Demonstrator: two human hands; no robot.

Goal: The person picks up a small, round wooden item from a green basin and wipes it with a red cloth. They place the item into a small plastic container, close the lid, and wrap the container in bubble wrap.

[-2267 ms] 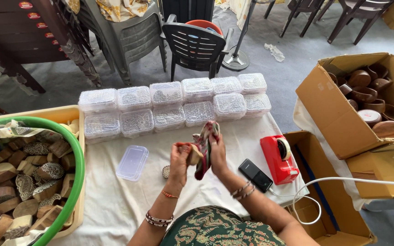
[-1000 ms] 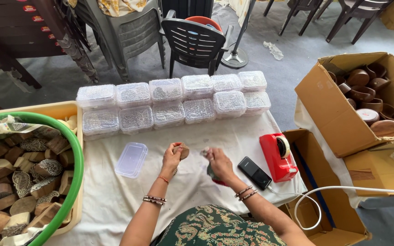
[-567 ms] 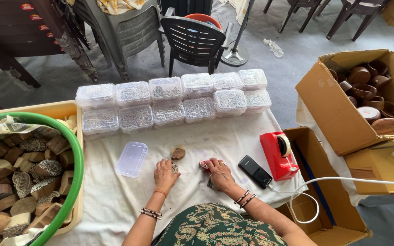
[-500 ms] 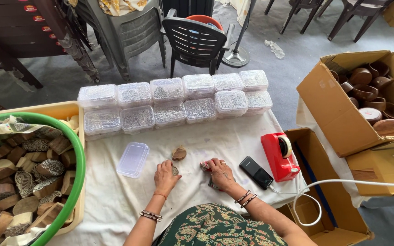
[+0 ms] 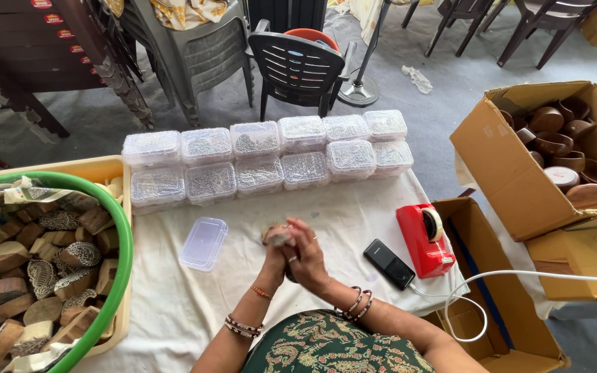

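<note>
My left hand and my right hand are pressed together above the white cloth, just in front of my body. Between them they grip a small brown wooden block; only its top pokes out above the fingers. My right hand wraps over my left, and bangles show on both wrists. An empty clear plastic box lies on the cloth to the left of my hands.
Two rows of filled clear boxes line the cloth's far side. A red tape dispenser and a black phone lie to the right. A green-rimmed tub of carved wooden blocks stands left; a cardboard box of wooden bowls right.
My hands lay apart on the cloth with the wooden block lying between them. Now they have come together and lifted, with the block gripped in them.
</note>
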